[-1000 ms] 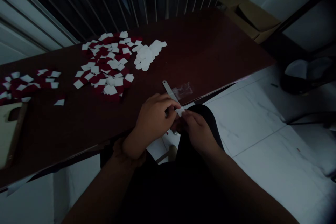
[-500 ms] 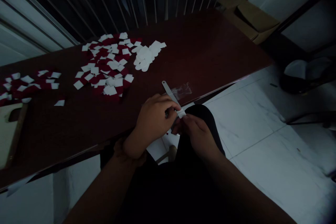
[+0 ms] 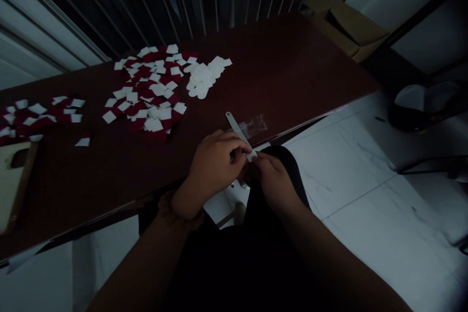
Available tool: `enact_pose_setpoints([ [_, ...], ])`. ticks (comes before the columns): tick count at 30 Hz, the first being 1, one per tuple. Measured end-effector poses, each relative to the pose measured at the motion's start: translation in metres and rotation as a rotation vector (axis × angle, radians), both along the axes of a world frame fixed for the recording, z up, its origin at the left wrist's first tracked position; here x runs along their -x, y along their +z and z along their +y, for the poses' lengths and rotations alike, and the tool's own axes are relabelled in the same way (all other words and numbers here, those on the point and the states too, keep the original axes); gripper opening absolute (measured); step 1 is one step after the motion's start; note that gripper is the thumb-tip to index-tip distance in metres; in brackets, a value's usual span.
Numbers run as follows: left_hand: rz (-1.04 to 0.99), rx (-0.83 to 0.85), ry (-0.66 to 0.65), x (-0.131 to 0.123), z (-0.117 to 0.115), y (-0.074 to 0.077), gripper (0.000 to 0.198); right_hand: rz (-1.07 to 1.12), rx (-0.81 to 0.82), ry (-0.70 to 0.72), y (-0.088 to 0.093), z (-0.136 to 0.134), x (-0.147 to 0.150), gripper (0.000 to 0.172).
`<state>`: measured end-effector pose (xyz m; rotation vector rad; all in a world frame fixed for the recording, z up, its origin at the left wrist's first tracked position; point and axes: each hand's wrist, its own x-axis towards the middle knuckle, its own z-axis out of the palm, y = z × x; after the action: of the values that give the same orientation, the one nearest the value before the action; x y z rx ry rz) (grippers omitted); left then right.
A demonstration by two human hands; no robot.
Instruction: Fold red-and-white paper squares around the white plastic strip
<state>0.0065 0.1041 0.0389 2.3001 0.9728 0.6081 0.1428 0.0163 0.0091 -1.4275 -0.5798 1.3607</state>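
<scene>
Strip of pale metal runs from the tabletop down into the grip, its rounded far end lying on the wood ahead of both hands and its near end lifted out past the table's front edge. Left hand is clenched over it from the left, left fingers curled round the strip as if to steady it. Right hand closes in from the other side, right fingertips pinching at the near end, where a small white scrap shows just beyond the knuckles. The fingers hide exactly how it is held, though the scrap seems to be what this hand has hold of.

Both hands work just off the edge of the dark red-brown table, above the person's dark-clothed lap. Just beyond the grip, a clear plastic bag lies flat beside the strip. Further ahead and left of the grip sit a heap of red-and-white squares, a cluster of white rounded pieces and a second heap towards the table's left end. Dark wood runs on to the right of the grip as far as the table's edge, past which lies a tiled floor.
</scene>
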Motion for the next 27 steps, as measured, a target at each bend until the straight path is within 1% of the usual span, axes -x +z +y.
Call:
enact_pose_setpoints([
  [2,-0.002,-0.004,0.009,0.0,-0.001,0.0,0.026,0.047,-0.004,0.025,0.003,0.0,-0.001,0.024],
  [5,-0.008,-0.01,0.02,0.0,-0.001,0.0,0.025,0.073,0.015,0.023,0.004,0.0,-0.002,0.029],
  [8,-0.001,-0.014,0.023,-0.002,0.002,0.0,0.024,0.054,0.018,0.024,0.0,0.001,0.0,0.029],
  [11,0.011,-0.016,0.029,-0.001,0.001,0.001,0.025,0.075,-0.018,0.021,-0.005,0.001,0.002,0.026],
  [14,-0.022,-0.022,0.055,0.008,-0.014,0.004,0.024,0.145,-0.044,0.032,-0.006,-0.003,-0.003,0.026],
  [15,-0.053,-0.023,0.07,0.013,-0.022,0.004,0.023,0.14,-0.049,0.031,-0.006,-0.004,-0.007,0.027],
  [17,-0.129,0.01,0.128,0.021,-0.042,0.003,0.021,0.061,-0.051,0.001,-0.006,-0.008,-0.016,0.028],
  [18,-0.167,0.072,0.173,0.024,-0.05,0.0,0.02,0.006,-0.052,-0.027,-0.006,-0.009,-0.021,0.027],
  [19,-0.207,0.18,0.224,0.025,-0.057,-0.003,0.018,-0.04,-0.053,-0.054,-0.006,-0.009,-0.025,0.025],
  [21,-0.318,0.511,0.327,0.02,-0.065,-0.013,0.017,-0.075,-0.059,-0.064,-0.006,-0.006,-0.029,0.022],
  [23,-0.521,0.89,0.417,0.009,-0.066,-0.023,0.023,-0.073,-0.058,-0.034,-0.005,-0.001,-0.029,0.021],
  [24,-0.647,1.045,0.453,0.002,-0.064,-0.028,0.027,-0.076,-0.052,-0.025,-0.005,0.001,-0.027,0.021],
  [25,-0.767,1.165,0.478,-0.006,-0.062,-0.031,0.029,-0.082,-0.043,-0.023,-0.004,0.004,-0.026,0.022],
  [27,-0.936,1.308,0.518,-0.018,-0.059,-0.034,0.029,-0.086,-0.024,-0.043,-0.002,0.008,-0.022,0.022],
])
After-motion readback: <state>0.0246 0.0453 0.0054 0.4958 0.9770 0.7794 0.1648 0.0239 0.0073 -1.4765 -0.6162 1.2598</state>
